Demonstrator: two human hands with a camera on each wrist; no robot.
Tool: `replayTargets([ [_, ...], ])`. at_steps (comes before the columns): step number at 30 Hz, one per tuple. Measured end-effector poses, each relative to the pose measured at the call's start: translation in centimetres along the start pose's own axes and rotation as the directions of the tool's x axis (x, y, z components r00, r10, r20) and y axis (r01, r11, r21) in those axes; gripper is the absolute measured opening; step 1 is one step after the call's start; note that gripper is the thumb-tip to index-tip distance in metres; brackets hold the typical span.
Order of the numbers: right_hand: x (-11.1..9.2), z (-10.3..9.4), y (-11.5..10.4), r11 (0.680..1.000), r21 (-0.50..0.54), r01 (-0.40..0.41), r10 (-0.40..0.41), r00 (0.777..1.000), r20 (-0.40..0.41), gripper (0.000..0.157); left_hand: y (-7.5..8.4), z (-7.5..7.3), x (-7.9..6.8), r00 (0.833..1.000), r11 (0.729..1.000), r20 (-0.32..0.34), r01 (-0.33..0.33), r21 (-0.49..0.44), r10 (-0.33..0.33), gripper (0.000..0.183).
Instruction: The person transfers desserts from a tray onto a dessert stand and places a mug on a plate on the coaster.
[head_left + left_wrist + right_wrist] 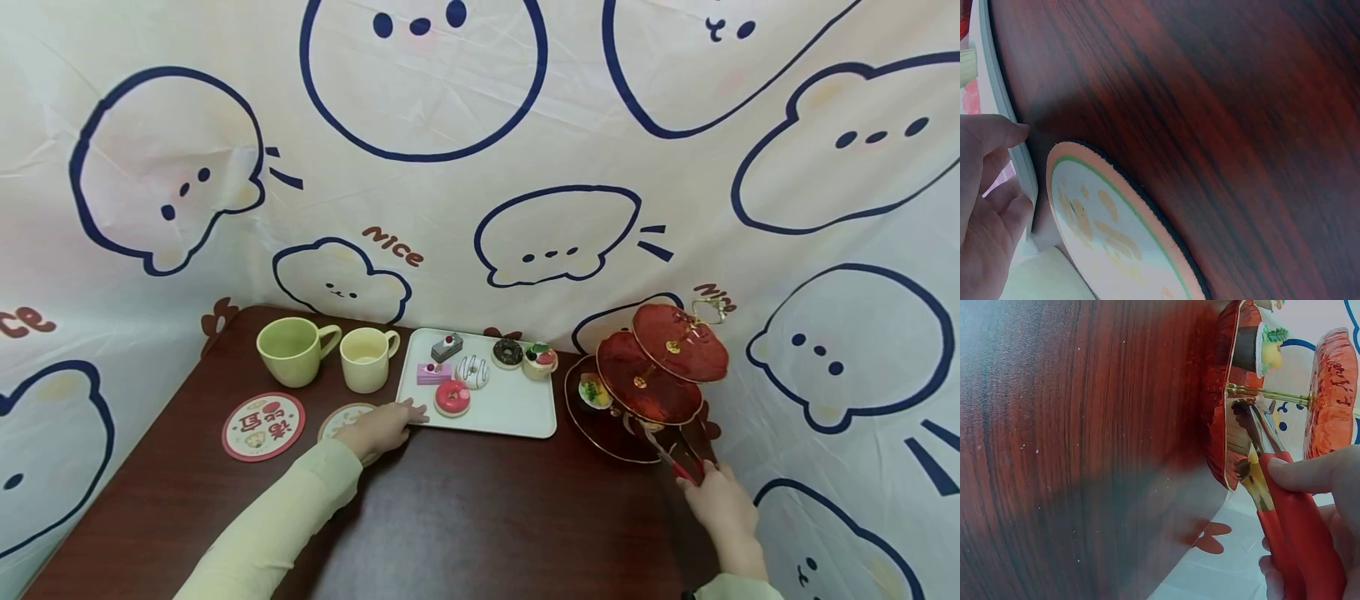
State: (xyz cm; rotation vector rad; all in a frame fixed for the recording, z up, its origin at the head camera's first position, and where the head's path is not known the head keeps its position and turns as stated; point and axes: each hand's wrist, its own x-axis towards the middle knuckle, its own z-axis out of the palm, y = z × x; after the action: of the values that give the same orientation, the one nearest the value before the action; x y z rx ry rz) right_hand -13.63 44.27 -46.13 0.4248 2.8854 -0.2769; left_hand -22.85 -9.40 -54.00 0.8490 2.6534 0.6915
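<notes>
My left hand (381,427) grips the front left corner of the white tray (517,422), its fingers bent over the rim. On the tray are a pink donut (452,398), a white striped donut (472,372), a chocolate donut (507,353), a purple cake slice (433,374), a dark cake slice (447,347) and a fruit cupcake (539,360). At the right, my right hand (722,503) holds red-handled tongs (1294,519). Their tips reach over the bottom plate of the red tiered stand (681,342); what lies between them cannot be told. Another cupcake (594,391) sits on that plate.
A large green mug (288,354) and a smaller yellow mug (365,362) stand left of the tray. Before them lie a pink-rimmed coaster (263,427) and a second round coaster (1104,219), partly under my left arm. Patterned cloth hangs behind the brown table (480,517).
</notes>
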Motion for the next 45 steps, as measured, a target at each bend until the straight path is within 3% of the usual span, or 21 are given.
replayTargets([
  [12,1.8,0.8,0.2,1.000,0.018,0.026,-0.024,0.997,-0.073,0.075,0.0,0.0,0.1,1.000,1.000,-0.006,-0.007,0.002,0.007,0.040],
  [22,1.9,1.1,0.2,0.999,0.049,0.001,0.003,0.997,-0.071,0.076,0.0,0.1,0.3,1.000,1.000,-0.016,-0.015,0.002,0.015,0.040],
  [34,0.3,0.9,1.2,0.997,0.068,-0.030,0.032,0.999,-0.021,0.090,0.1,0.1,0.3,1.000,1.000,-0.012,-0.024,0.007,0.025,0.039],
  [45,-2.3,0.8,1.4,0.995,0.094,-0.027,0.031,0.999,-0.038,0.094,0.0,0.0,0.1,1.000,1.000,-0.005,-0.021,0.023,0.021,0.039],
])
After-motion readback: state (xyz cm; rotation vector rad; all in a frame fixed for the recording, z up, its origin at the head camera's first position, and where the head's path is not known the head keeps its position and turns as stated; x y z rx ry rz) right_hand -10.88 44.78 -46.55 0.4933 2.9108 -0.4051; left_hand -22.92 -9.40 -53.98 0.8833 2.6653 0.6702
